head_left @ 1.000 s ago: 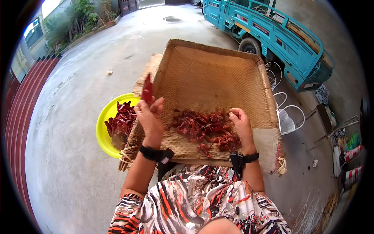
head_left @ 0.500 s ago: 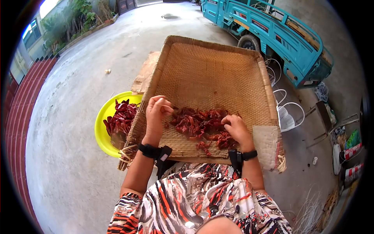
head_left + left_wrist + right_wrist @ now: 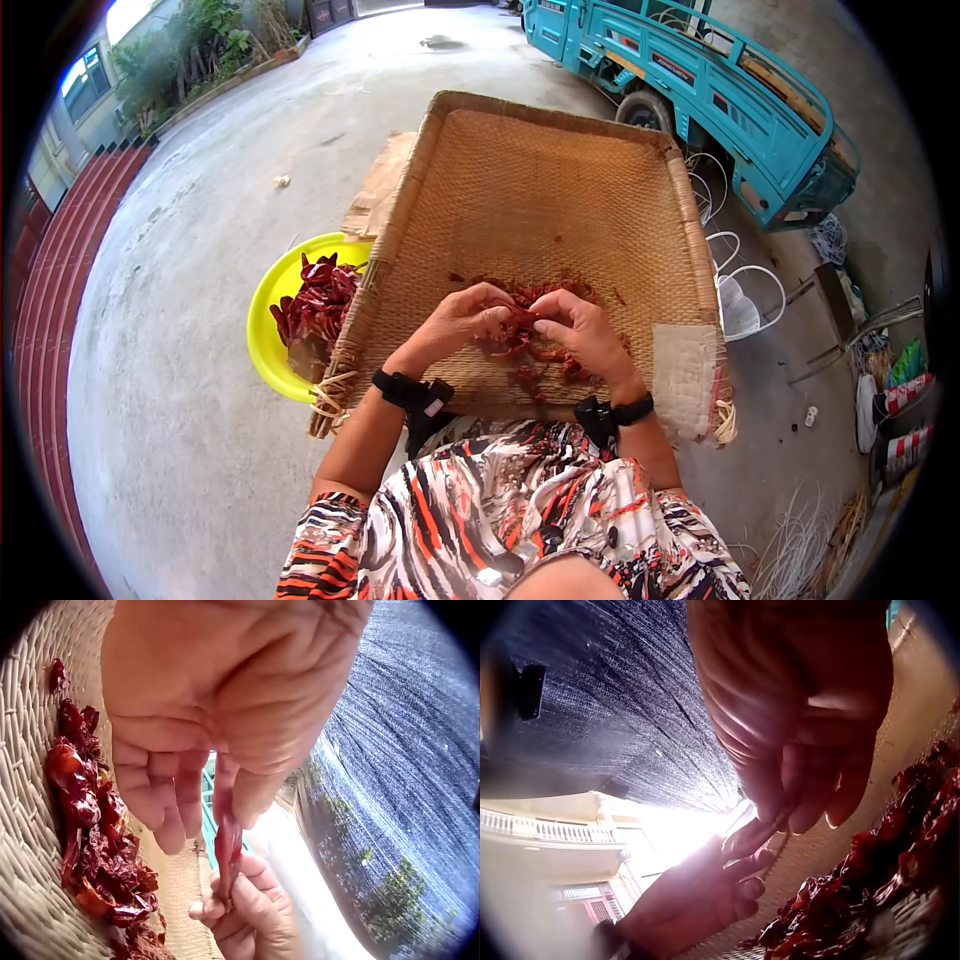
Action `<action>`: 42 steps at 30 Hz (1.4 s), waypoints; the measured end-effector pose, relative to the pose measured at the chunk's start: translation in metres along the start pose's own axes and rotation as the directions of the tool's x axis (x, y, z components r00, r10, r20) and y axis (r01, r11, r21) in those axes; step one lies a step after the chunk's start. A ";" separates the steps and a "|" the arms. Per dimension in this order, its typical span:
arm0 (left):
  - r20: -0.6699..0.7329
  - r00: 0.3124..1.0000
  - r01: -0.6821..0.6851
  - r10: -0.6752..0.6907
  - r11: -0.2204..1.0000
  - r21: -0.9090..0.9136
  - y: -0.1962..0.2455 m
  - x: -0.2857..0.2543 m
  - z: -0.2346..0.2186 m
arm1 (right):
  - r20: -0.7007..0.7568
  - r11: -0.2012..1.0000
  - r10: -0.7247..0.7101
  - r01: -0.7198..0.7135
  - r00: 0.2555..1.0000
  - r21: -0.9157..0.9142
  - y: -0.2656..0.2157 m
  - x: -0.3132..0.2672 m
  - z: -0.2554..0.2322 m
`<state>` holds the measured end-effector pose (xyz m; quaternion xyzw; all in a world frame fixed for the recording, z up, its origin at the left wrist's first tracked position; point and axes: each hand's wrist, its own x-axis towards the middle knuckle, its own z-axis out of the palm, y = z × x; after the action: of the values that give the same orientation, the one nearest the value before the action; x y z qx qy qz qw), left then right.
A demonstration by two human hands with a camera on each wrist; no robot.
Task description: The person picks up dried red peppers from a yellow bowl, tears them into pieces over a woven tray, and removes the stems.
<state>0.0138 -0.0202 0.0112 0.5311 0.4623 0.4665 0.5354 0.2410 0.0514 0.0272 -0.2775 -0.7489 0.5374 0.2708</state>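
Note:
Over the woven tray (image 3: 550, 190), my two hands meet and hold one dried red chili pepper (image 3: 228, 851) between them. Its upper end in the left wrist view is pinched by thumb and fingers of my left hand (image 3: 455, 325). My right hand (image 3: 585, 335) pinches the other end, thumb against fingers. In the right wrist view the pepper is mostly hidden by the fingers. Below the hands, a heap of torn, wrinkled chili pieces (image 3: 90, 832) lies on the tray, partly covered by them in the head view.
Left of the tray, a yellow basin (image 3: 262, 340) holds whole dried chilies (image 3: 320, 295). Cardboard (image 3: 378, 190) shows beside the tray's left rim. To the right are a white bucket (image 3: 738, 308) and a blue cargo tricycle (image 3: 690, 90).
My left hand, earlier raised with a chili by the tray's left rim, has come down and right over the heap. My right hand has shifted left to meet it at the pepper.

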 end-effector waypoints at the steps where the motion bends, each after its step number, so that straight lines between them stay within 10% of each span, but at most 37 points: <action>1: 0.017 1.000 0.011 -0.011 1.000 0.017 -0.003 0.000 -0.001 | 0.034 0.999 0.008 -0.010 0.999 0.040 -0.005 -0.001 0.001; 7: 0.029 0.999 0.037 -0.034 0.996 -0.079 -0.004 0.000 -0.002 | 0.181 0.948 0.034 -0.089 0.983 0.305 0.000 -0.001 -0.001; 13: -0.306 0.952 -0.126 0.015 0.930 -0.345 -0.012 0.005 -0.010 | -0.304 0.992 0.071 -0.037 0.950 0.118 0.038 0.008 -0.027; 19: -0.890 0.356 -0.508 0.287 0.858 0.074 -0.020 0.008 -0.033 | -0.420 0.974 0.040 -0.129 0.907 -0.185 0.063 0.011 -0.049; 26: -0.915 0.046 -0.312 0.401 0.876 0.368 -0.005 0.005 -0.040 | -0.327 0.791 -0.055 -0.159 0.943 -0.591 0.072 0.021 -0.043; 30: -0.818 0.201 -0.226 0.540 0.838 0.497 -0.025 0.012 -0.038 | -0.282 0.732 -0.122 -0.105 0.952 -0.673 0.073 0.021 -0.036; 33: -0.746 0.523 -0.402 0.412 0.891 0.211 -0.030 0.011 -0.036 | -0.236 0.746 -0.064 -0.111 0.970 -0.657 0.079 0.026 -0.034; 37: -0.513 0.780 -0.408 0.359 0.913 0.018 -0.023 0.009 -0.021 | -0.286 0.901 0.003 -0.127 0.958 -0.416 0.081 0.025 -0.032; 42: -0.196 0.962 -0.203 0.190 0.978 -0.050 -0.016 0.007 -0.012 | -0.210 0.981 0.065 -0.101 0.976 -0.165 0.054 0.021 -0.024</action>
<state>0.0028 -0.0111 -0.0053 0.5083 0.4397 0.5818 0.4580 0.2500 0.0962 -0.0154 -0.3846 -0.7492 0.4495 0.2979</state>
